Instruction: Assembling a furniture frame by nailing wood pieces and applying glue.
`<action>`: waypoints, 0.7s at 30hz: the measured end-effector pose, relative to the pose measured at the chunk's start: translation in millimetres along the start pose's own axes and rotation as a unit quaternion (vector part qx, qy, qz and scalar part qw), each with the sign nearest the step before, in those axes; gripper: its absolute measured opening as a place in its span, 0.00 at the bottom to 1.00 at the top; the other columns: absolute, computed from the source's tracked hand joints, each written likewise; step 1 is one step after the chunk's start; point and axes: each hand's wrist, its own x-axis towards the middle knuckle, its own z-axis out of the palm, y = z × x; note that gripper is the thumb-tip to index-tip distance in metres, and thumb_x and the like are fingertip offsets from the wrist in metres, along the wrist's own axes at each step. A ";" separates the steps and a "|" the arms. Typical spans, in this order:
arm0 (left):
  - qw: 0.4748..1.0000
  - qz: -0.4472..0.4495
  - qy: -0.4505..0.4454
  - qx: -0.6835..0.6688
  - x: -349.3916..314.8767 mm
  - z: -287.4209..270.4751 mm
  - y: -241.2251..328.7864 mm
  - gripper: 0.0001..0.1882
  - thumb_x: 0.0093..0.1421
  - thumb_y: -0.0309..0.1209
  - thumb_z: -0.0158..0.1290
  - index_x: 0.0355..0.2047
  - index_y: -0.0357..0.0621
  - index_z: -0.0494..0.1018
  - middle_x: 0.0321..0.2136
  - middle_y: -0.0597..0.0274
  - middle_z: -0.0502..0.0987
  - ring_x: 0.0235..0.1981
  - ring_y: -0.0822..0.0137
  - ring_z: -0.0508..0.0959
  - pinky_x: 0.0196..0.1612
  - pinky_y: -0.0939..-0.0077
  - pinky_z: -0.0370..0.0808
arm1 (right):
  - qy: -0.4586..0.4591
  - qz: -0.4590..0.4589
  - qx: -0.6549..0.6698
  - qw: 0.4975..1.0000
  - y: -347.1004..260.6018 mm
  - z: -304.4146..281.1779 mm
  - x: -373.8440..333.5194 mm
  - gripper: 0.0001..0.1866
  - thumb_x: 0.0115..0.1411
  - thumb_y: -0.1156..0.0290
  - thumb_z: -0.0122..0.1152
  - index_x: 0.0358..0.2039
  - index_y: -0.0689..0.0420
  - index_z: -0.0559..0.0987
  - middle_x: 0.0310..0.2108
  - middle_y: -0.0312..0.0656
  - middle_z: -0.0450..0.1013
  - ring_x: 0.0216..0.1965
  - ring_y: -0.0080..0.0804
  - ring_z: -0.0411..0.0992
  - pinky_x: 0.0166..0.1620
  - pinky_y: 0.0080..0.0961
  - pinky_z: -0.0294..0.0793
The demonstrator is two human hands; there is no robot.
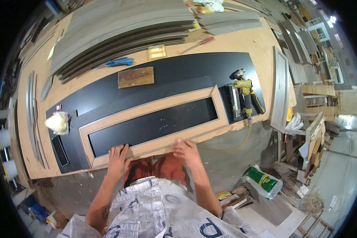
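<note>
A long rectangular wooden frame (pixel 146 112) with grey edging lies on a black panel (pixel 194 65) along the workbench's near side. My left hand (pixel 117 160) is at its near rail, with the fingers bent over the wood toward the inner edge. My right hand (pixel 187 152) is beside the same rail, farther right, its thumb at the outer edge and its fingers apart. Nothing shows in its grasp. Just right of the frame, a nail gun (pixel 244 93) and a hammer (pixel 239 73) lie together on the black panel.
A wooden block (pixel 135 77), a whitish lump (pixel 58 123) and a dark phone-like slab (pixel 60 150) lie on the panel. Behind are a blue utility knife (pixel 119 62), a screwdriver (pixel 202 43) and stacked grey boards (pixel 123 27). An air hose (pixel 236 148) hangs off the near edge.
</note>
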 end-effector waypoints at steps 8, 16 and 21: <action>0.994 -0.073 -0.040 0.072 2.8 -1.4 32.2 0.33 0.55 0.29 0.61 0.62 0.42 0.65 0.52 0.47 0.67 0.54 0.44 0.67 0.57 0.49 0.64 | 0.236 -0.378 -0.501 0.742 -84.5 -80.2 9.4 0.18 0.59 0.66 0.65 0.48 0.60 0.76 0.44 0.50 0.75 0.46 0.49 0.73 0.48 0.39 0.75; 0.982 -0.142 -0.051 0.115 -5.3 -3.3 48.4 0.33 0.55 0.27 0.61 0.62 0.41 0.65 0.54 0.46 0.67 0.56 0.44 0.67 0.58 0.51 0.65 | 0.175 -0.485 -0.501 0.695 -143.3 -101.2 82.4 0.25 0.54 0.73 0.69 0.52 0.60 0.73 0.54 0.50 0.67 0.52 0.53 0.66 0.53 0.45 0.69; 0.966 -0.209 -0.059 0.137 -4.2 -0.3 53.9 0.34 0.56 0.30 0.62 0.63 0.43 0.64 0.58 0.46 0.67 0.60 0.44 0.66 0.62 0.52 0.63 | 0.168 -0.474 -0.464 0.729 -145.9 -101.4 88.1 0.25 0.53 0.74 0.70 0.52 0.59 0.73 0.54 0.48 0.68 0.52 0.51 0.66 0.53 0.43 0.69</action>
